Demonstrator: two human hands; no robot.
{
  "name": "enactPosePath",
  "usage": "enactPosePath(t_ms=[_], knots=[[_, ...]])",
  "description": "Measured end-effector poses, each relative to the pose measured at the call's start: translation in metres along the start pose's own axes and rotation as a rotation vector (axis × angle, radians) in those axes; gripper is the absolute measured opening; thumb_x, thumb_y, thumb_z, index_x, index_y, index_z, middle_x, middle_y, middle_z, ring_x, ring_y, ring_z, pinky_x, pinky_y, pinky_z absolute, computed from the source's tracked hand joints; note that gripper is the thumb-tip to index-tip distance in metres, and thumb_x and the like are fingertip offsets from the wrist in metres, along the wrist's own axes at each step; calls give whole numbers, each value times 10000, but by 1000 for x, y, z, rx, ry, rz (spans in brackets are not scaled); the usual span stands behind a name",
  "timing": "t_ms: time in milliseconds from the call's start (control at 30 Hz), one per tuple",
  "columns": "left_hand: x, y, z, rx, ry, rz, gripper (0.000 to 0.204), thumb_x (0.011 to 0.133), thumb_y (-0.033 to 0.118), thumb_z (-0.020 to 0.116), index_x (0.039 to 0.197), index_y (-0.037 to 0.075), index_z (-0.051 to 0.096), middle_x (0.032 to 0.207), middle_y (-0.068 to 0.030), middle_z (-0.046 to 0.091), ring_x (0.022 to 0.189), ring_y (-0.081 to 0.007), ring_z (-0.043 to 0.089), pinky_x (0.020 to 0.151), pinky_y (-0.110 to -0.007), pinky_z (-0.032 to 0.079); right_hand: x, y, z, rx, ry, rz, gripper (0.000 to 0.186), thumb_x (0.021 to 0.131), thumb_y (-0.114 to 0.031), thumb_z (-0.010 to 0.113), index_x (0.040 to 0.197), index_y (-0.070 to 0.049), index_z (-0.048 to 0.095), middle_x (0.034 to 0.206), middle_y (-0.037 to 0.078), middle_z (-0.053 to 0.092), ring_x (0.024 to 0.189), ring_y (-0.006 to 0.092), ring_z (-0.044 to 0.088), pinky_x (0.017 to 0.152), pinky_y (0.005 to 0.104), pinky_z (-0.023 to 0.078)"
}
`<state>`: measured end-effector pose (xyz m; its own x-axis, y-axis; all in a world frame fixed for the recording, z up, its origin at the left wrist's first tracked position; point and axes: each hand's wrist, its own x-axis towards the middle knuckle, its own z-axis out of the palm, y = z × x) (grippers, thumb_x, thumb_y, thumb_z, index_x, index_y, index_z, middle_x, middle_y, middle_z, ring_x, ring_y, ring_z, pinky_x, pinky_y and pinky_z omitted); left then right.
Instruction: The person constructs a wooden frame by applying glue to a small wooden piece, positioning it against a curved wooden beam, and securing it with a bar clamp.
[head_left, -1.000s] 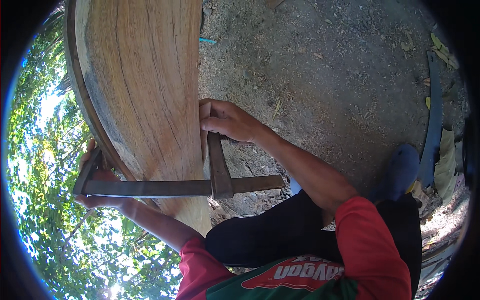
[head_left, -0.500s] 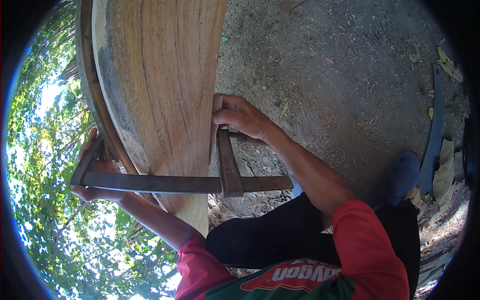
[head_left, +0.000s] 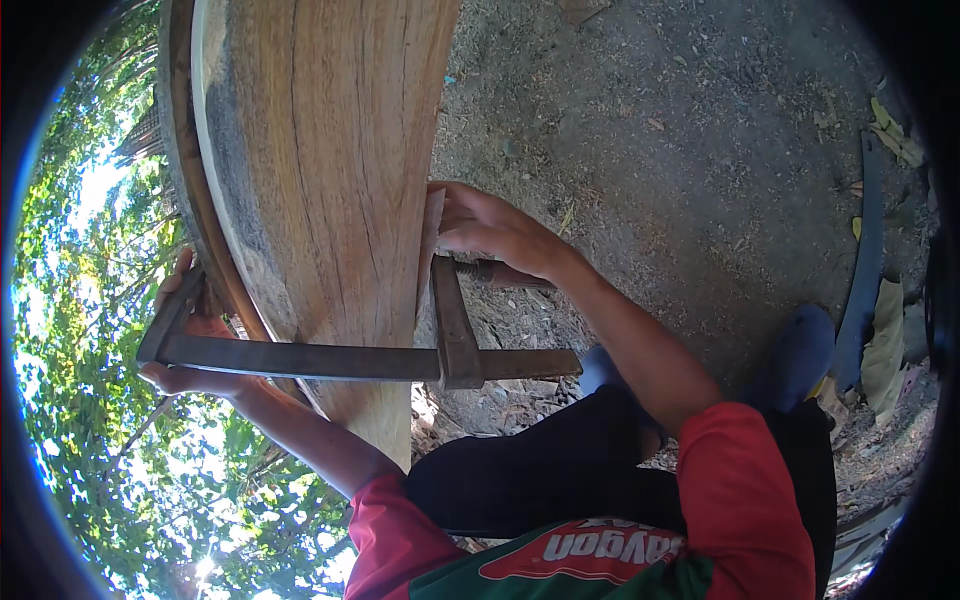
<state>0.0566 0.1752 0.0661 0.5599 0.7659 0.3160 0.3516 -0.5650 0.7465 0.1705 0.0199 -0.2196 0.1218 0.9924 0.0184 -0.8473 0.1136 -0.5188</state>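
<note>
A long wooden plank [head_left: 320, 170] with cracked grain has a narrow curved strip [head_left: 222, 275] along its left edge. A rusty steel bar clamp [head_left: 300, 357] lies across the plank's lower part. My left hand [head_left: 185, 355] is closed on the clamp's fixed jaw, left of the plank. My right hand [head_left: 485, 225] pinches a thin wooden piece [head_left: 432, 220] against the plank's right edge, just above the sliding jaw [head_left: 448, 310] and its threaded screw with handle [head_left: 515, 279].
Dirt ground [head_left: 650, 150] with shavings and leaves spreads to the right, with a long dark flat strip [head_left: 865, 250] at its far edge. My feet in blue footwear [head_left: 805, 350] are at the lower right. Sunlit foliage [head_left: 80, 300] fills the left.
The plank appears shifted rightward and the clamp sits slightly higher in view. My right hand has moved a little up and right, still on the thin piece.
</note>
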Motion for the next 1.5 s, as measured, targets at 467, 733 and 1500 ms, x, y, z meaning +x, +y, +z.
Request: enactPosePath(t_ms=[467, 733, 1500], knots=[[4, 1, -3, 104, -15, 32, 1038, 803, 810, 195, 1181, -97, 530, 1210, -333, 538, 1128, -389, 560, 1016, -439, 413, -79, 39, -14, -789, 215, -57, 478, 724, -156, 791, 1084, -53, 494, 928, 122, 538, 832, 271, 576, 739, 400, 456], [4, 1, -1, 84, 15, 21, 1018, 808, 795, 192, 1184, -86, 536, 1215, -339, 535, 1133, -393, 558, 1017, -438, 413, -81, 49, -28, -714, 63, -136, 340, 862, -273, 658, 1079, -31, 558, 813, 110, 538, 763, 245, 559, 688, 366, 433], [6, -5, -13, -17, -15, 1, 1037, 798, 807, 199, 1182, -96, 532, 1212, -338, 537, 1129, -391, 563, 1011, -433, 423, -65, 40, -19, -815, 165, -56, 471, 817, -315, 733, 1153, -86, 495, 908, 69, 677, 815, 277, 680, 728, 386, 521]])
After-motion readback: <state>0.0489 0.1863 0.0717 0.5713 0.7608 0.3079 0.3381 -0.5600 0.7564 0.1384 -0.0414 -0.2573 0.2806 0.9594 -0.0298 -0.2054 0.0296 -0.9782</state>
